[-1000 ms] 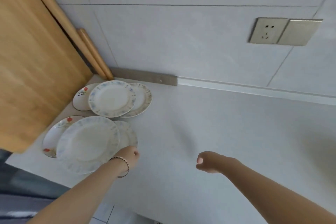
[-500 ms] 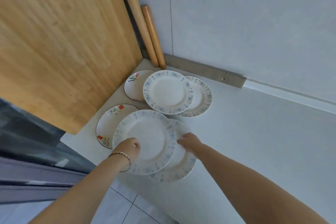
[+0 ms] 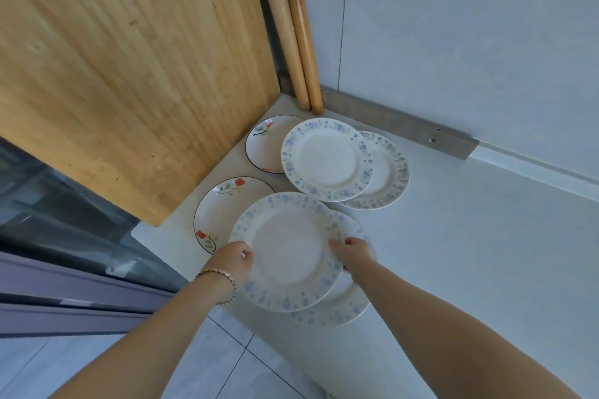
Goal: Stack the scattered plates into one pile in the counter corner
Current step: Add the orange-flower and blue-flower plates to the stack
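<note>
Clamped on top plate [image 3: 287,251] rim with left grip [image 3: 235,261] and right grip [image 3: 351,253] (opposite sides); lift level, clear lower plate [image 3: 350,308], carry to tabletop corner [image 3: 282,107].

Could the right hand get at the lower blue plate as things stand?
Probably yes: the right hand holds the top plate at its right rim, and the lower plate shows a bare rim just beneath and beside it. The top plate covers the rest, so only that edge is reachable.
</note>
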Demonstrator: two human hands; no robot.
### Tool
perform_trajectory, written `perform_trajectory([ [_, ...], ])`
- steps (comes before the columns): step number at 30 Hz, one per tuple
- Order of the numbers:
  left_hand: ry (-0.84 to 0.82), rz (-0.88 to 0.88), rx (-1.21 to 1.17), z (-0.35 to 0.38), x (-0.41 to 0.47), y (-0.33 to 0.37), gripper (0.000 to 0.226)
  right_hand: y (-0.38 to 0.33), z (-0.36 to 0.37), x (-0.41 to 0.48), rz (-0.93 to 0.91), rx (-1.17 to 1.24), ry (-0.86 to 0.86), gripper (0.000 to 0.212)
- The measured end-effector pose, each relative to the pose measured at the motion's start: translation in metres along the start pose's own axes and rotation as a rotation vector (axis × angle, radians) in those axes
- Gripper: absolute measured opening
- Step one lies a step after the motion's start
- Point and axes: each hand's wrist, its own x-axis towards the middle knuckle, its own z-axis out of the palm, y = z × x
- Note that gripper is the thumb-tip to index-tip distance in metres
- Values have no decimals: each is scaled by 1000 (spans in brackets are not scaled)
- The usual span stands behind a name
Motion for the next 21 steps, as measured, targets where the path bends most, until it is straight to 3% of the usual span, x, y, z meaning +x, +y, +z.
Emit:
perform_trajectory([
  [10, 22, 136, 136, 4, -6, 52, 23, 15, -83, -34, -138, 238, 62, 21],
  [15, -49, 290, 276, 35, -15, 117, 19, 43, -182, -66, -197, 309, 228, 18],
  [21, -163, 474, 435, 124, -54, 218, 17, 118, -319, -121, -204, 437, 482, 18],
])
